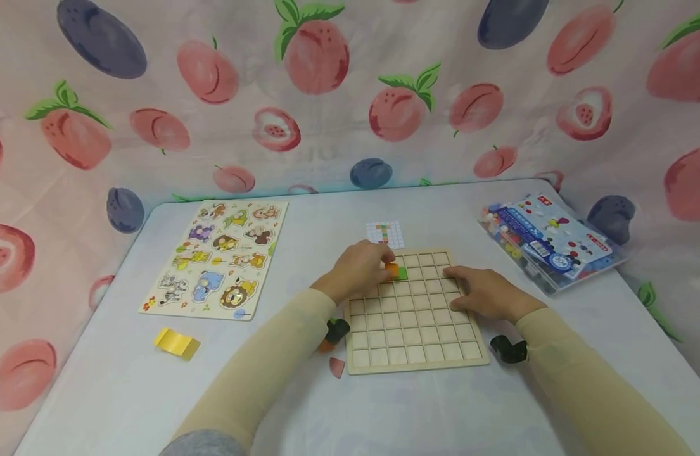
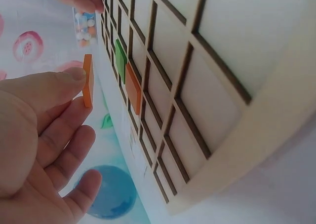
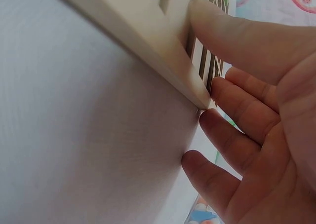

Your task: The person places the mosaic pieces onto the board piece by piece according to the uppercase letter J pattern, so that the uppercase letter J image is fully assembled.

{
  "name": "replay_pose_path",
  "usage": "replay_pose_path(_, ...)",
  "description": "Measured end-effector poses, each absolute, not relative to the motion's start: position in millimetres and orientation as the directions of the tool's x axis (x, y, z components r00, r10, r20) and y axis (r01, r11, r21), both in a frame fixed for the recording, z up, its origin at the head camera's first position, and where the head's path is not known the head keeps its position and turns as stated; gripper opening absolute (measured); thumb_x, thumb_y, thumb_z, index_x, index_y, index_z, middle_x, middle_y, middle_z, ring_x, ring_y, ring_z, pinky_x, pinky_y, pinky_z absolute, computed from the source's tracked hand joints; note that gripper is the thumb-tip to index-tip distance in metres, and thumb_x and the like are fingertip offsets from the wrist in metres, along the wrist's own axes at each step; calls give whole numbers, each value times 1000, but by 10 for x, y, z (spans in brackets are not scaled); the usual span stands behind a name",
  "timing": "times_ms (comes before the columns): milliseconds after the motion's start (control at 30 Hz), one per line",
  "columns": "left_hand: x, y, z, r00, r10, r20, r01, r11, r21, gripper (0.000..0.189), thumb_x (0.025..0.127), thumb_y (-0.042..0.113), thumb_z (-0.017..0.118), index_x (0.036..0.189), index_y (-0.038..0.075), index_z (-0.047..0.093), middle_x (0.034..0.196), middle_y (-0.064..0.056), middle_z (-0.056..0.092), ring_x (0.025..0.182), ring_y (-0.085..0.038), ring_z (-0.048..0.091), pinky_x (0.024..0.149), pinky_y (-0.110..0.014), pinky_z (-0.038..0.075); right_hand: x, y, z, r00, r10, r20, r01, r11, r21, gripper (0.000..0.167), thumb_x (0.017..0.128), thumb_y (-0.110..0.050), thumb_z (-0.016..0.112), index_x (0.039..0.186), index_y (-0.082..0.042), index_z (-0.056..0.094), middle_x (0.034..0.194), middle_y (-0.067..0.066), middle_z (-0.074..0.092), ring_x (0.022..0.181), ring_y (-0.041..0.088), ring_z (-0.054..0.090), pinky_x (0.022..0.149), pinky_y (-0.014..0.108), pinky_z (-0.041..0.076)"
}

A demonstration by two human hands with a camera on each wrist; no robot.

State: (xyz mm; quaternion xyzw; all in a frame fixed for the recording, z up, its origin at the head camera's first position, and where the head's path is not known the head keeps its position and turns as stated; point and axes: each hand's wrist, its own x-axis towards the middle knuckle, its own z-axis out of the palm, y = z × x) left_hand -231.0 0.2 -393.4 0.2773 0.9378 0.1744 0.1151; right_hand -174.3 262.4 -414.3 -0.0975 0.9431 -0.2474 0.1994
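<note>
A wooden grid board (image 1: 407, 316) lies flat in front of me. A green square tile (image 2: 120, 62) and an orange square tile (image 2: 133, 88) sit side by side in its cells. My left hand (image 1: 358, 269) is over the board's far left part, where thumb and index finger pinch another orange square tile (image 2: 88, 81) on edge above the grid. At the board's right side is my right hand (image 1: 492, 292), its thumb (image 3: 212, 17) over the top and its other fingers loosely extended along the edge.
A small card with a coloured grid pattern (image 1: 394, 235) lies behind the board. An animal puzzle board (image 1: 213, 259) and a yellow wavy piece (image 1: 177, 343) are on the left. A clear plastic box (image 1: 549, 240) stands back right. A reddish piece (image 1: 336, 367) lies by the board's near left corner.
</note>
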Motion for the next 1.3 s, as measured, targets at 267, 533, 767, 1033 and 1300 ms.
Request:
replay_pose_path(267,-2339,86,-3961,-802,586,-114,519,778,354,29,96,25,69,122,13,71,113,2,69,102,-18,60,88,-31,49,-1740,2617,-4143,-902,-283,-325,-96,867,-489,74,90,-23,74,152,-1,39,151,28,38,139,49,32,110,62,27)
replay_pose_path(533,-2351,129,-4003,-791,603,-102,544,769,335,28,96,25,68,123,14,71,113,3,70,102,-18,61,88,-31,49,-1747,2598,-4134,-900,-266,-345,-74,873,-483,74,90,-24,74,152,-2,39,152,28,38,140,49,31,110,63,27)
replay_pose_path(767,-2352,149,-3985,-787,605,-117,548,774,316,29,97,26,68,123,14,70,113,2,69,105,-19,62,88,-32,50,-1756,2595,-4137,-895,-261,-362,-62,876,-479,74,91,-25,74,152,-4,39,152,28,37,140,49,32,110,63,27)
replay_pose_path(1033,-2368,171,-3977,-784,611,-115,554,770,315,30,96,26,68,123,13,70,112,2,69,105,-19,61,89,-32,49,-1741,2592,-4126,-896,-263,-357,-62,871,-487,74,91,-24,74,152,-3,38,152,28,37,140,49,31,110,63,27)
replay_pose_path(1300,-2394,196,-4022,-788,603,-125,541,775,327,29,97,24,67,123,13,69,111,2,68,101,-17,60,88,-31,49,-1737,2591,-4117,-897,-269,-350,-74,874,-481,73,91,-24,74,152,-3,39,151,28,38,139,49,32,109,63,28)
